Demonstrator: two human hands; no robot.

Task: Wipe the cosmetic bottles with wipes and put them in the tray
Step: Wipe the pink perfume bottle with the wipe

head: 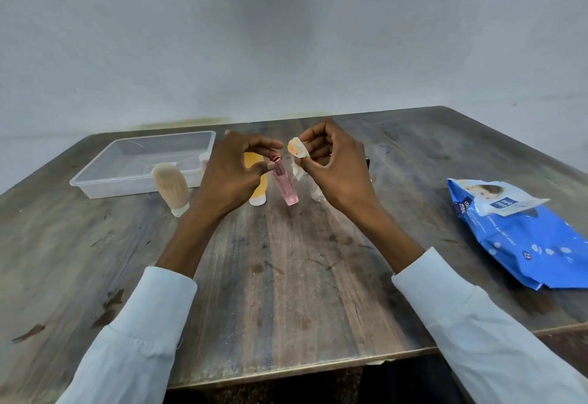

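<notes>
My left hand point(234, 169) pinches the top of a slim pink glass bottle point(287, 188), which hangs tilted above the table. Just to its right, my right hand point(334, 165) holds a crumpled white wipe point(297, 153) stained orange, close to the bottle's cap but apart from it. A clear plastic tray point(95, 177) sits at the back left. A beige tube point(171, 188) stands cap-down in front of the tray. A yellow tube point(257, 192) stands partly hidden behind my left hand. A clear bottle point(318, 195) shows below my right hand.
A blue pack of wet wipes point(521, 241) lies at the right with its flap open. The wooden table point(286, 276) ends close to me at the front edge, and a pale wall stands behind it. A small white item shows inside the tray's right end.
</notes>
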